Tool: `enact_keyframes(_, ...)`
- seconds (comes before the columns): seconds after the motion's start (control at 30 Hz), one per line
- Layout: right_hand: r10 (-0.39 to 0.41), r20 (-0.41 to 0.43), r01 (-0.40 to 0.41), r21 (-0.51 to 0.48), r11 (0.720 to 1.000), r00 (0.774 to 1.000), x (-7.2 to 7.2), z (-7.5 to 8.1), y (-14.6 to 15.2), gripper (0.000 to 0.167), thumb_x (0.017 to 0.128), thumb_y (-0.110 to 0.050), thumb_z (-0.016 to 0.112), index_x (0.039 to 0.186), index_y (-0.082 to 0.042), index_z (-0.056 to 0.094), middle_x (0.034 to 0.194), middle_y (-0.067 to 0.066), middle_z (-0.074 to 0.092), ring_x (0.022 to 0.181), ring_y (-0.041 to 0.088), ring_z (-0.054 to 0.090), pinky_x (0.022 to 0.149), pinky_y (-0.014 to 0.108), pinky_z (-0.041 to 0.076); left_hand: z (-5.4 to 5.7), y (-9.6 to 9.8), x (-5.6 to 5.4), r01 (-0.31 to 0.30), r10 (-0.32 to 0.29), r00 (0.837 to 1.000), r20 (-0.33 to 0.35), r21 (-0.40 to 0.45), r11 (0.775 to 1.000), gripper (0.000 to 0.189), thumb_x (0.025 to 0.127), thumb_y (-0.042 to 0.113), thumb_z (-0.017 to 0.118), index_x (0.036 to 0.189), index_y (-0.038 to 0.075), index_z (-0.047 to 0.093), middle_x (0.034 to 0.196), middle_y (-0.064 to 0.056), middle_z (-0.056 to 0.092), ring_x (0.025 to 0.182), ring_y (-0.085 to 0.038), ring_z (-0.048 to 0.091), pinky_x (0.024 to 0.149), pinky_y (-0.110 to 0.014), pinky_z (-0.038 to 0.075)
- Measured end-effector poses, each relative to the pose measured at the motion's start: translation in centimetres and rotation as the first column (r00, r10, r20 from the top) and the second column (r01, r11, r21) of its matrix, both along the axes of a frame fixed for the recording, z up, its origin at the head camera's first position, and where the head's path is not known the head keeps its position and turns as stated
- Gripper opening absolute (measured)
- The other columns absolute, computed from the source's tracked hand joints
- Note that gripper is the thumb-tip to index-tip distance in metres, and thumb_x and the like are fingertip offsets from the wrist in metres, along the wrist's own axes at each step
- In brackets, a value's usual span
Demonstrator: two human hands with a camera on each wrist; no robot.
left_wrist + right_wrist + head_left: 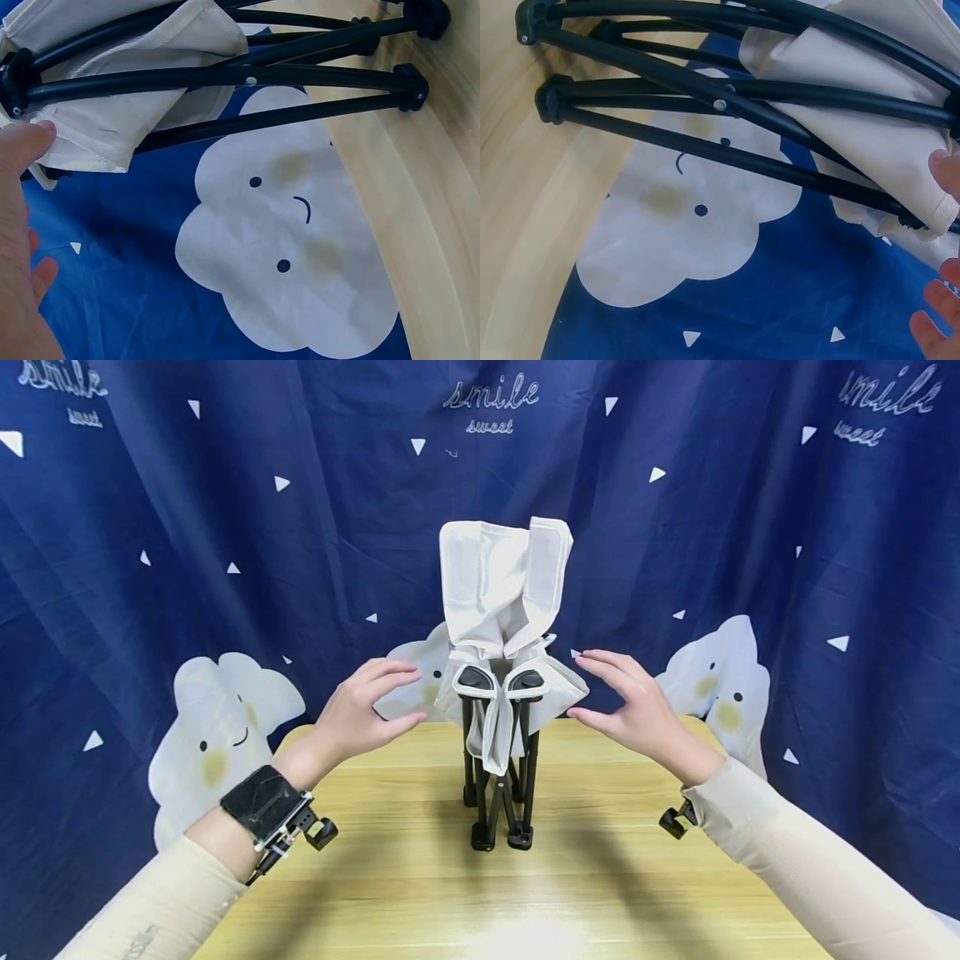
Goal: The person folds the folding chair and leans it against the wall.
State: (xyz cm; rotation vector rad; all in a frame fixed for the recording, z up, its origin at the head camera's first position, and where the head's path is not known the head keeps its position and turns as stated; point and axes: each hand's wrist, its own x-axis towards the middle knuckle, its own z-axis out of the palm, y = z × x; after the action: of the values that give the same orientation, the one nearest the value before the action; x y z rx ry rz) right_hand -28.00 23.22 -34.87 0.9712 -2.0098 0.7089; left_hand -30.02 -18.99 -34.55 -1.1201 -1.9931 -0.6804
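Note:
A small folding chair [498,610] stands folded and upright in the middle of the table, its white fabric bunched above thin black crossed legs [491,793]. To its left, my left hand [356,710] is held in the air with thumb and fingers spread apart. My right hand [637,706] mirrors it on the other side, fingers extended toward the fabric. The head view shows a gap between each hand and the chair. In the left wrist view the thumb overlaps a corner of the fabric [97,139]; whether it touches cannot be told there.
The light wooden table [405,893] extends under the chair toward me. Behind it hangs a dark blue curtain [360,510] printed with white clouds, triangles and lettering. Each wrist carries a small black camera, the left one [321,833] on a strap.

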Motion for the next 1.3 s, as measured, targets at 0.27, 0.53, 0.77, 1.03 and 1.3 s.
enact_keyframes(0.27, -0.049, 0.041, 0.049, 0.005, 0.999, 0.998, 0.0, -0.8, 0.6, 0.077, 0.070, -0.009, 0.099, 0.141, -0.001, 0.069, 0.139, 0.026, 0.069, 0.128, 0.047, 0.064, 0.112, 0.046, 0.048, -0.9, -0.2, -0.1, -0.003, 0.003, 1.000, -0.005, 0.008, 1.000, 0.057, 0.070, 0.009, 0.100, 0.122, 0.000, 0.079, 0.125, -0.020, 0.076, 0.120, -0.038, 0.071, 0.101, -0.051, 0.057)
enact_keyframes(0.53, -0.080, 0.058, 0.080, 0.002, 0.997, 0.995, 0.0, -1.7, 1.0, 0.077, 0.068, -0.011, 0.100, 0.138, 0.001, 0.070, 0.137, 0.027, 0.070, 0.127, 0.048, 0.065, 0.107, 0.055, 0.049, -1.9, -0.3, -0.3, -0.007, 0.007, 1.000, -0.007, 0.016, 1.000, 0.058, 0.068, 0.009, 0.102, 0.120, 0.000, 0.079, 0.122, -0.021, 0.077, 0.117, -0.038, 0.071, 0.100, -0.050, 0.057)
enact_keyframes(0.77, -0.096, 0.068, 0.097, -0.006, 0.995, 0.993, -0.1, -2.5, 1.4, 0.074, 0.074, -0.022, 0.101, 0.138, 0.000, 0.071, 0.137, 0.025, 0.071, 0.127, 0.047, 0.066, 0.106, 0.056, 0.050, -2.8, -0.4, -0.4, -0.022, 0.022, 1.000, 0.013, 0.010, 1.000, 0.057, 0.068, 0.010, 0.102, 0.120, 0.001, 0.080, 0.124, -0.018, 0.077, 0.118, -0.037, 0.071, 0.100, -0.050, 0.058)
enact_keyframes(1.03, -0.120, 0.091, 0.120, 0.000, 0.993, 0.989, -0.1, -3.6, 1.8, 0.077, 0.069, -0.014, 0.100, 0.138, 0.000, 0.071, 0.137, 0.026, 0.071, 0.127, 0.047, 0.066, 0.106, 0.054, 0.050, -3.9, -0.5, -0.5, -0.042, 0.043, 0.998, 0.047, -0.012, 0.999, 0.056, 0.070, 0.012, 0.101, 0.120, 0.001, 0.079, 0.126, -0.017, 0.076, 0.119, -0.036, 0.071, 0.105, -0.045, 0.057)
enact_keyframes(1.3, -0.130, 0.126, 0.129, 0.011, 0.992, 0.984, 0.0, -4.8, 1.9, 0.076, 0.070, -0.014, 0.100, 0.137, 0.003, 0.070, 0.137, 0.026, 0.070, 0.127, 0.048, 0.066, 0.105, 0.060, 0.052, -5.1, -0.4, -0.2, -0.071, 0.074, 0.991, 0.108, -0.028, 0.997, 0.056, 0.072, 0.013, 0.100, 0.122, 0.002, 0.079, 0.127, -0.017, 0.076, 0.119, -0.034, 0.072, 0.111, -0.040, 0.055)
